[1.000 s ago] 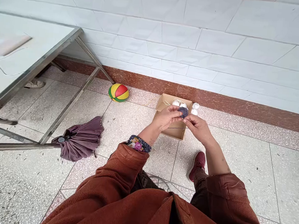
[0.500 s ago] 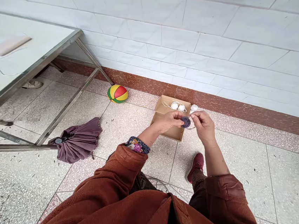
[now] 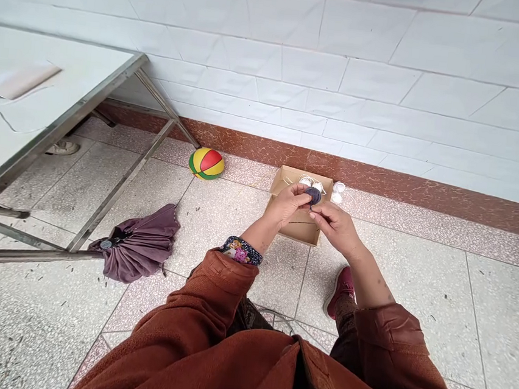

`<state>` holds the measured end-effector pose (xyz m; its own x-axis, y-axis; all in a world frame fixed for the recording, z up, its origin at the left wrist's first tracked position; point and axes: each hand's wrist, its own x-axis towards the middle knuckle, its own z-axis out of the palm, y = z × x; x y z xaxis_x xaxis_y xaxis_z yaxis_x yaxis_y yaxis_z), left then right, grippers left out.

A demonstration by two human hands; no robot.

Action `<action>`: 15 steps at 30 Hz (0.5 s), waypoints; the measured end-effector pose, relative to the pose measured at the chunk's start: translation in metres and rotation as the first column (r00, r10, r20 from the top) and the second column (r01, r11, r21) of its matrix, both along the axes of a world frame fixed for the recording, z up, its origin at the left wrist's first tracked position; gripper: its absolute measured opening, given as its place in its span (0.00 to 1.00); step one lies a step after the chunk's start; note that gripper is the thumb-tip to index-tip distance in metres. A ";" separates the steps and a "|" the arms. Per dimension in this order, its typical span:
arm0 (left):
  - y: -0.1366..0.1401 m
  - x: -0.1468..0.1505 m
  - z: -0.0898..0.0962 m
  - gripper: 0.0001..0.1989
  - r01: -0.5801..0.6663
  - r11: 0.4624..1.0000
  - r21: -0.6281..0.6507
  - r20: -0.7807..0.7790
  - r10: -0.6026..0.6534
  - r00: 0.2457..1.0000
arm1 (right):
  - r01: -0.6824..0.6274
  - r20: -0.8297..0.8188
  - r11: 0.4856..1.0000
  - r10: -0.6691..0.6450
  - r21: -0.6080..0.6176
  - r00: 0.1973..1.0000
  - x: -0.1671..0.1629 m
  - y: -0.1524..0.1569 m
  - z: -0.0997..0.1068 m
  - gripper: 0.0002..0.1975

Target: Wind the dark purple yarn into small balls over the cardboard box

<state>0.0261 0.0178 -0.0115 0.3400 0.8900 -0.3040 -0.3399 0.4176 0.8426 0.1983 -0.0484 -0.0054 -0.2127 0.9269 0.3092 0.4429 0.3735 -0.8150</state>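
A small dark blue-grey ball of yarn (image 3: 313,195) is pinched in my left hand (image 3: 290,203), above a cardboard box (image 3: 299,235). My right hand (image 3: 336,226) is closed just below and right of the ball, its thumb and forefinger pinching a dark strand of the yarn. White yarn balls (image 3: 305,181) with loose ends lie at the back of the box, partly covered by my left hand. Two more white balls (image 3: 338,192) rest on the floor against the box's right side.
A red, yellow and green ball (image 3: 206,164) sits near the wall. A folded purple umbrella (image 3: 142,244) lies by the metal-framed table (image 3: 67,96) at the left. My red shoe (image 3: 341,291) stands in front of the box. Someone's shoe (image 3: 63,148) shows under the table.
My right hand has moved down and left, from beside the ball's upper right to just under it. The dark yarn ball has shifted slightly up and left with my left hand.
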 end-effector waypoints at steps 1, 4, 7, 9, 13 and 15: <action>-0.001 0.001 0.000 0.14 0.020 1.000 0.005 -0.006 -0.020 1.000 | 0.030 -0.020 0.999 -0.030 0.014 0.999 0.001 0.000 0.003 0.09; -0.007 0.003 0.000 0.17 0.110 0.994 -0.020 0.053 -0.109 0.993 | 0.135 -0.087 0.991 -0.134 0.001 0.987 0.007 0.001 0.009 0.10; -0.011 0.004 -0.002 0.19 0.181 0.982 -0.047 0.122 -0.174 0.977 | 0.180 -0.134 0.983 -0.184 -0.043 0.974 0.010 0.002 0.007 0.12; -0.012 0.004 -0.002 0.21 0.196 0.980 -0.045 0.124 -0.189 0.974 | 0.180 -0.159 0.981 -0.189 -0.073 0.969 0.011 0.003 0.005 0.13; -0.013 0.002 0.000 0.21 0.258 0.966 -0.006 0.062 -0.257 0.964 | 0.200 -0.187 0.977 -0.211 -0.078 0.959 0.013 0.003 0.005 0.14; -0.013 0.001 0.003 0.20 0.301 0.953 0.030 0.033 -0.302 0.953 | 0.258 -0.150 0.965 -0.260 -0.034 0.954 0.016 0.005 0.005 0.14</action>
